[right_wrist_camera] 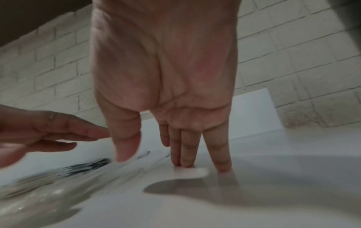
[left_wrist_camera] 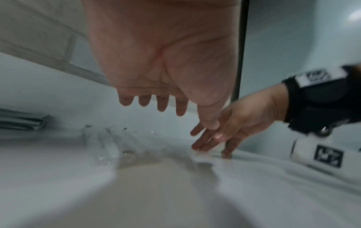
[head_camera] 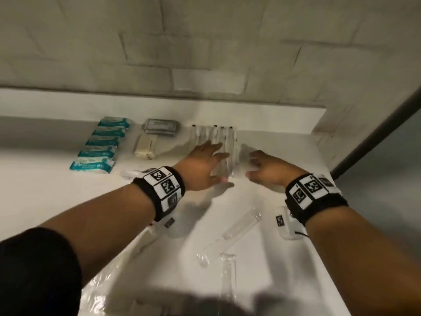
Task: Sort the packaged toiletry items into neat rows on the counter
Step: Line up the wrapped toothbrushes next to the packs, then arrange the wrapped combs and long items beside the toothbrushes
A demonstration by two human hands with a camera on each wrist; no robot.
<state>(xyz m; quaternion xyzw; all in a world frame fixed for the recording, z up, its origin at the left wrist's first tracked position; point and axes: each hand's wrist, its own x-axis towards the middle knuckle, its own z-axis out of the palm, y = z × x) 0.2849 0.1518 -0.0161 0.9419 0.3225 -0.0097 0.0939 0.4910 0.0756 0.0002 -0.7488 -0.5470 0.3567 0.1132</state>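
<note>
Both hands are extended over the white counter (head_camera: 284, 144), palms down. The left hand (head_camera: 202, 166) has its fingers straight and loosely spread above the row of clear-wrapped packets (head_camera: 214, 139); whether it touches them cannot be told. The right hand (head_camera: 271, 167) sits just to the right of that row, fingers straight; in the right wrist view its fingertips (right_wrist_camera: 186, 163) press on the counter surface beside the clear wrapping. Neither hand pinches anything.

To the left of the left hand lie a grey packet (head_camera: 161, 126) and a cream packet (head_camera: 145, 145), one in front of the other. Further left stands a row of teal-and-white packets (head_camera: 101, 145), lying side by side. Nearer the person than both hands, loose clear packets (head_camera: 230, 236) lie unaligned. A small white item (head_camera: 129, 174) lies just beside the left wrist band (head_camera: 160, 190).
</note>
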